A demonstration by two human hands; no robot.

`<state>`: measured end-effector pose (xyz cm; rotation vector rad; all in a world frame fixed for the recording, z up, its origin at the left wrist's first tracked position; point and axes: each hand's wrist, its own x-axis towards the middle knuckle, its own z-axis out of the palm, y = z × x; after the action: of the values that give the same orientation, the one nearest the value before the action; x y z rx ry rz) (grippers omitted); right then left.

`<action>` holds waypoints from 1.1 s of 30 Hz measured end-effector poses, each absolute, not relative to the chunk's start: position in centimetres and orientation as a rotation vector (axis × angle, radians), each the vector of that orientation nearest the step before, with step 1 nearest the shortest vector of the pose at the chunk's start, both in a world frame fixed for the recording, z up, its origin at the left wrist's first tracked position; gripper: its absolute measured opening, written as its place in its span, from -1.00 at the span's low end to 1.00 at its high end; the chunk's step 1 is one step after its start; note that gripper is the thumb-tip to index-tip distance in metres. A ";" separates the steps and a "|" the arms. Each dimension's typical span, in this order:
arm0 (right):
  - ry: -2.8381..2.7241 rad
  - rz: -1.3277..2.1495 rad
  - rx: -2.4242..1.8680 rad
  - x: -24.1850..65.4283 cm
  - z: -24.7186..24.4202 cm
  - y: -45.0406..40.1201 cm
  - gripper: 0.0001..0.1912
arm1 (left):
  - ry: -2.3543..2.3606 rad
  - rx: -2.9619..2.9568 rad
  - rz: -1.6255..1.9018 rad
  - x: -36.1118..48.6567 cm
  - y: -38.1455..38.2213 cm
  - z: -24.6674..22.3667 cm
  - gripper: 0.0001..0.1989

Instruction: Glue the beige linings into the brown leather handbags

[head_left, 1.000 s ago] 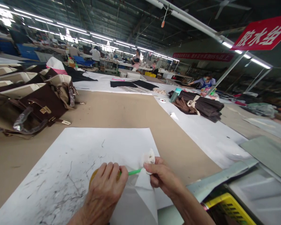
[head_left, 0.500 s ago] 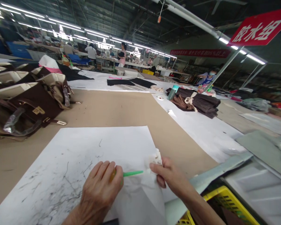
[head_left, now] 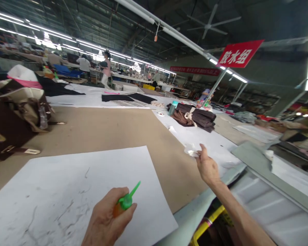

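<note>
My left hand [head_left: 110, 215] is closed round a small squeeze bottle [head_left: 119, 209] of orange liquid, its green nozzle [head_left: 135, 189] tilted up and to the right. Below it lies a large white sheet [head_left: 113, 167] with dark streaks and smears on its left part. Off to the right, over the table edge, my right hand [head_left: 207, 167] pinches a crumpled white tissue or cloth scrap [head_left: 191, 150] between thumb and fingers. The lower part of the bottle is hidden by the left palm.
Dark brown handbags [head_left: 12, 116] stand at the left on the tan tabletop [head_left: 105, 126]. A tied bundle of dark brown pieces [head_left: 197, 118], a teal-capped bottle [head_left: 172, 108] and a roll of tape [head_left: 160, 114] lie beyond. A yellow crate [head_left: 207, 225] sits below the right edge. Several people work farther back.
My right hand has moved away from the nozzle, up and right, with the white scrap. My left hand has turned the bottle so its nozzle points upward. The view has swung right.
</note>
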<state>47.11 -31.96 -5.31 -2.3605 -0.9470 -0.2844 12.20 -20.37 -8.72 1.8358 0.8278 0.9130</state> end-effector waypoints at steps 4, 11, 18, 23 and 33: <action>-0.990 -0.188 -2.414 50.4 -9.4 -33.1 -0.78 | 0.767 1.435 0.676 15.8 -21.0 -8.6 -0.68; -0.861 -0.013 -2.393 54.2 -13.5 -35.4 -0.78 | 0.548 1.443 0.599 24.1 -20.9 -7.1 -0.72; -0.922 -0.048 -2.379 55.0 -14.3 -35.8 -0.79 | 0.454 1.438 0.545 34.1 -22.2 -11.3 -0.69; -0.890 -0.100 -2.323 55.3 -13.2 -35.4 -0.81 | 0.507 1.457 0.491 36.9 -22.5 -14.2 -0.50; -0.732 -0.176 -2.044 53.0 -3.6 -40.7 -0.82 | 0.616 1.851 0.566 30.2 -20.2 -9.9 -0.49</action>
<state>53.05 -40.67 -3.61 -2.0442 -0.7320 -0.1761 30.19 -20.17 -9.92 1.8514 0.6161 0.5661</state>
